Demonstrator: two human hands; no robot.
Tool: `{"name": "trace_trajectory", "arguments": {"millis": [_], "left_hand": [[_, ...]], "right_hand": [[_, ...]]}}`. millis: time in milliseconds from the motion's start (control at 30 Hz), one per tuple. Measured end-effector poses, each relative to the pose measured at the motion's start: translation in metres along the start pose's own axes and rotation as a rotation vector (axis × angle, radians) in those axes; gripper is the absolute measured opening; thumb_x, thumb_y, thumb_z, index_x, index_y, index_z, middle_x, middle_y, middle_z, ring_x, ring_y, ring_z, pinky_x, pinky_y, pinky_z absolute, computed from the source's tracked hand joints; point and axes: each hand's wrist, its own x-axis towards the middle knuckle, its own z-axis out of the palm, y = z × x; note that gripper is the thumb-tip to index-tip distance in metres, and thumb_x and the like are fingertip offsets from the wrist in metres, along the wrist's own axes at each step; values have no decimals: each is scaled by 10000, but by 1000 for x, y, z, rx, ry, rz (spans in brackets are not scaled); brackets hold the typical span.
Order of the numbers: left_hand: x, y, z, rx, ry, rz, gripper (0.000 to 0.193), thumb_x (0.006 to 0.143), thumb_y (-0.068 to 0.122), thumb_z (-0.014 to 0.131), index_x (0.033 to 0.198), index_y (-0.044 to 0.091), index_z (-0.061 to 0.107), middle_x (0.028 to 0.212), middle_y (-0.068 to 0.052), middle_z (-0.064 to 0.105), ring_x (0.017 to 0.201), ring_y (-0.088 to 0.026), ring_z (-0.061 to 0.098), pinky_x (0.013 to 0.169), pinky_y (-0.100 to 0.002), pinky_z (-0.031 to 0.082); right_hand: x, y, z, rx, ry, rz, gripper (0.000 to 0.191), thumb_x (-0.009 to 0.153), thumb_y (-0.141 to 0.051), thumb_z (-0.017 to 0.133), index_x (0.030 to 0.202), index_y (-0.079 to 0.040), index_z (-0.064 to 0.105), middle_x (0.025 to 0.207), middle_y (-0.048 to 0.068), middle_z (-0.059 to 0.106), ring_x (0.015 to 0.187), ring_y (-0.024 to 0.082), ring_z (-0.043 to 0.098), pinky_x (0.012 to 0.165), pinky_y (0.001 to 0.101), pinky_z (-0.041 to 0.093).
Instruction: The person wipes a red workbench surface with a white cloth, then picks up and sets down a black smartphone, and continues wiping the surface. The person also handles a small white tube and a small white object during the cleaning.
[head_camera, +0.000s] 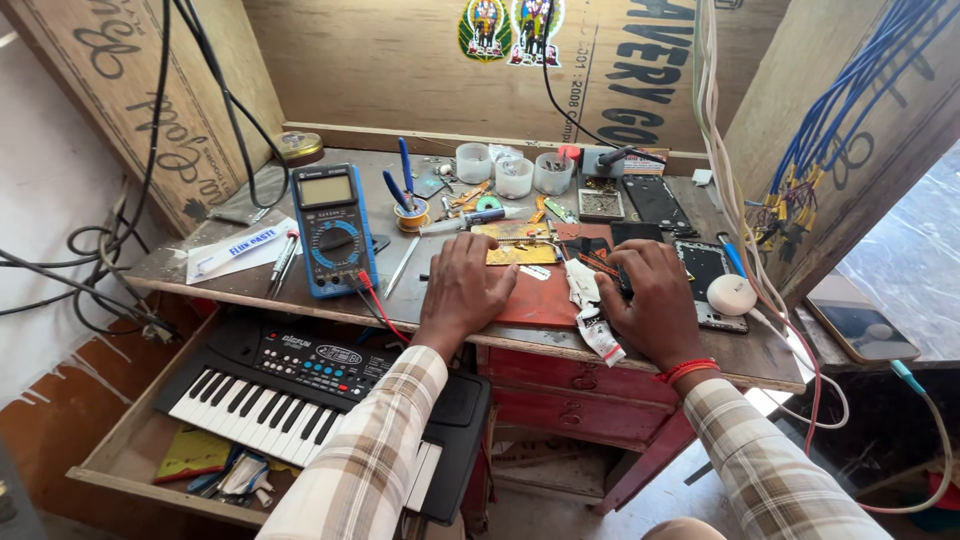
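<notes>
- Resting palm-down near the front edge of the desk (300, 285), the left hand (465, 295) lies with fingers spread slightly apart and gripping nothing; its fingertips touch a yellow circuit board (520, 247) that sits toward the middle of the desk.
- Under that hand's palm lies a red mat (540, 300), which reaches the desk's front edge.
- The right hand (655, 305), with a red thread on the wrist, is loosely curled and lies flat on a dark phone body (705, 270) near the front right corner; whether its fingers pinch any small part cannot be told.
- A crumpled white strip (590, 310) lies between the 2 hands, touching the right hand's thumb side and hanging over the front edge.
- A white round object (732, 294) sits just beside the right hand, toward the right edge.
- A blue multimeter (335, 230) stands left of the left hand, well apart from it, with red and black leads running to the front edge.
- 3 white cups (513, 172) line the back edge.
- A black keyboard (300, 385) rests in the open drawer under the desk.
</notes>
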Motion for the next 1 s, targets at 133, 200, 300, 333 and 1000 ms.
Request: {"name": "trace_trajectory", "arguments": {"millis": [133, 200, 300, 333, 1000], "left_hand": [[-17, 22, -11, -21, 63, 41, 422, 850, 389, 755, 1119, 88, 635, 1087, -125, 622, 1086, -335, 581, 925, -476, 444], [-23, 31, -17, -42, 58, 38, 399, 871, 390, 747, 1115, 94, 636, 1098, -119, 626, 1092, -333, 584, 928, -474, 446], [-27, 51, -40, -42, 37, 30, 410, 867, 396, 746, 1115, 90, 634, 1079, -118, 623, 1075, -328, 586, 931, -473, 447], [-26, 56, -49, -41, 42, 30, 407, 870, 397, 746, 1115, 91, 634, 1081, -118, 624, 1075, -328, 586, 933, -473, 447], [-60, 125, -163, -88, -22, 41, 414, 883, 412, 732, 1130, 91, 644, 1094, -104, 624, 1095, -308, 587, 924, -471, 435]], "right_hand": [[-11, -8, -29, -4, 11, -4, 209, 896, -181, 734, 1035, -41, 666, 1126, 130, 637, 1089, 344, 579, 974, 442, 454], [-16, -12, -44, -2, -13, 6, 200, 913, -175, 737, 1040, -38, 664, 1123, 130, 634, 1085, 344, 577, 974, 442, 454], [-13, -23, -75, -7, -18, -17, 209, 913, -174, 744, 1048, -37, 661, 1124, 130, 631, 1087, 342, 576, 979, 445, 453], [-10, -28, -83, -8, -11, -31, 216, 909, -176, 746, 1051, -37, 660, 1125, 130, 630, 1089, 341, 577, 981, 446, 452], [3, -118, -203, -55, -44, 0, 220, 908, -177, 767, 1033, -32, 659, 1129, 123, 628, 1067, 335, 575, 955, 438, 465]]}}
